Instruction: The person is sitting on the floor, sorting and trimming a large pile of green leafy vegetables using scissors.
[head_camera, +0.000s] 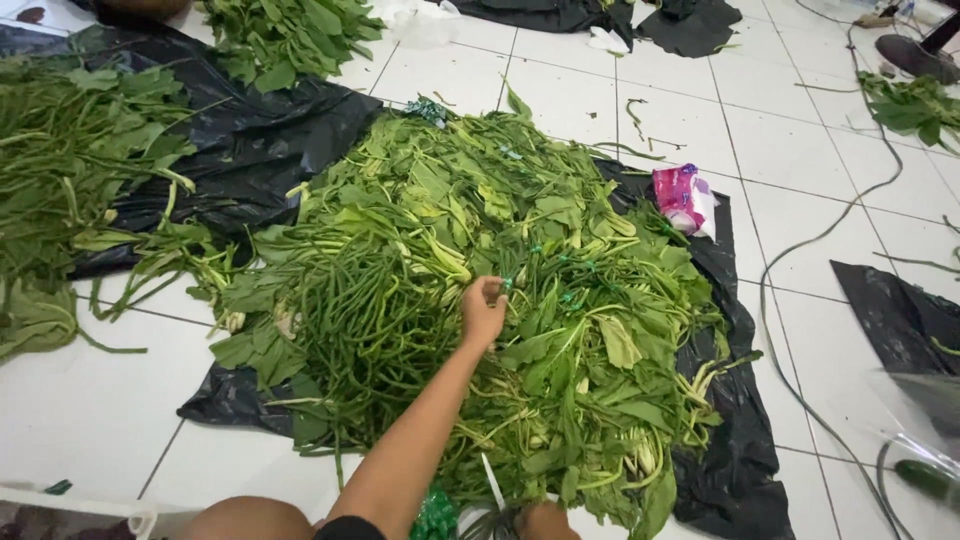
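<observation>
Grip state, left hand (483, 312): fingers pinched narrow at the centre of the frame, closed on something small among the greens (480, 270); what exactly is pinched cannot be told. The arm reaches up from the lower edge of the frame. The right hand (545, 521) sits at the bottom edge, mostly cut off; its grip cannot be told. A thin pale strip (492, 482) stands just above it, and a green bundle of ties (436, 515) lies just beside it to the left.

Containers: none proper. The greens lie heaped on a black sheet (730, 450) spread on the white tiled floor (90, 400). The heap fills the middle of the frame, long stems toward the left, broad leaves toward the right. The pinching fingers rest on top of the heap, touching it, near its middle.

Upper left: a second pile (70, 150) on another black sheet (260, 130), and a third pile (290, 35) at the top edge. A pink packet (682, 197) lies right of the heap's upper part. A cable (800, 260) runs down the right side of the floor.
</observation>
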